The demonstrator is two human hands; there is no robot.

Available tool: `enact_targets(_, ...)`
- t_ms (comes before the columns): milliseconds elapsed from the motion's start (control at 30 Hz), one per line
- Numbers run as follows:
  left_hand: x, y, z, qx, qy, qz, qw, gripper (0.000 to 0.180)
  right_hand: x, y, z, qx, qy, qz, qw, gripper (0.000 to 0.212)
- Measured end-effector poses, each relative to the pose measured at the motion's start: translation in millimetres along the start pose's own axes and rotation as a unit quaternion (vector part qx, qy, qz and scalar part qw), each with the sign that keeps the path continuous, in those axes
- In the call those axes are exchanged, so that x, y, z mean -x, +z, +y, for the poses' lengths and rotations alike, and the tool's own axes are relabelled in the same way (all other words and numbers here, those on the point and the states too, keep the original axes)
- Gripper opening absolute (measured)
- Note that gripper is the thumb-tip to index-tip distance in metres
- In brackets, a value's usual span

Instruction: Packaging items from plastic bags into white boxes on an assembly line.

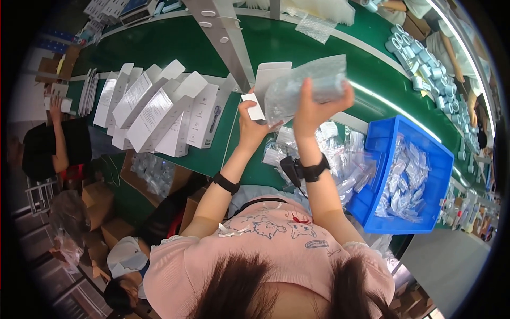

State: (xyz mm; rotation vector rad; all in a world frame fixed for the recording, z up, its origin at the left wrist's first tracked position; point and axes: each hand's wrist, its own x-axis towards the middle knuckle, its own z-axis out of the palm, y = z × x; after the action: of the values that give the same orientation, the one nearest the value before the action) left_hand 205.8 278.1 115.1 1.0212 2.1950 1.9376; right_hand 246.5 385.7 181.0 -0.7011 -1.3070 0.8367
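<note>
My right hand (317,109) grips a clear bubble-wrap bag (289,87) by its right part, with the thumb and fingers wrapped round it. A pale cylindrical thing shows dimly through the plastic; its kind cannot be made out. My left hand (251,125) is closed on a white carton (255,106), whose raised flap (273,68) stands up behind. The bag is in front of the carton and hides much of it. Below my hands, several small clear plastic packets (340,143) lie heaped on the green bench.
Open white cartons (159,109) stand in a leaning row on the left. A blue bin (372,218) on the right holds clear packets. A metal post (226,40) rises beyond my hands. Grey-white devices (419,58) lie at the far right. Co-workers are on both sides.
</note>
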Motion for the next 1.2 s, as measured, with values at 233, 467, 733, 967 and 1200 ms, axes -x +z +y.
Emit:
enact_targets(233, 17, 7, -8, -0.075, -0.001, 0.040, 0.996, 0.073, 18, -5, -18, 0.064, -0.189, -0.290, 0.936, 0.056)
enact_targets(467, 18, -8, -17, 0.030, 0.018, 0.017, 0.999, 0.073, -21, -29, 6, 0.050, -0.111, -0.421, 0.899, 0.048)
enact_targets(733, 32, -26, -17, -0.019, 0.036, 0.040, 0.998, 0.074, -34, -123, 121, 0.420, -0.102, -0.504, 0.748, 0.049)
enact_targets(967, 10, -34, -4, 0.053, 0.018, -0.044, 0.997, 0.075, -46, -162, 145, 0.372, -0.072, -0.616, 0.691, 0.034)
enact_targets(1200, -8, -47, 32, -0.123, -0.052, -0.066, 0.989, 0.022, -93, -140, 75, 0.228, 0.104, -0.531, 0.810, 0.037)
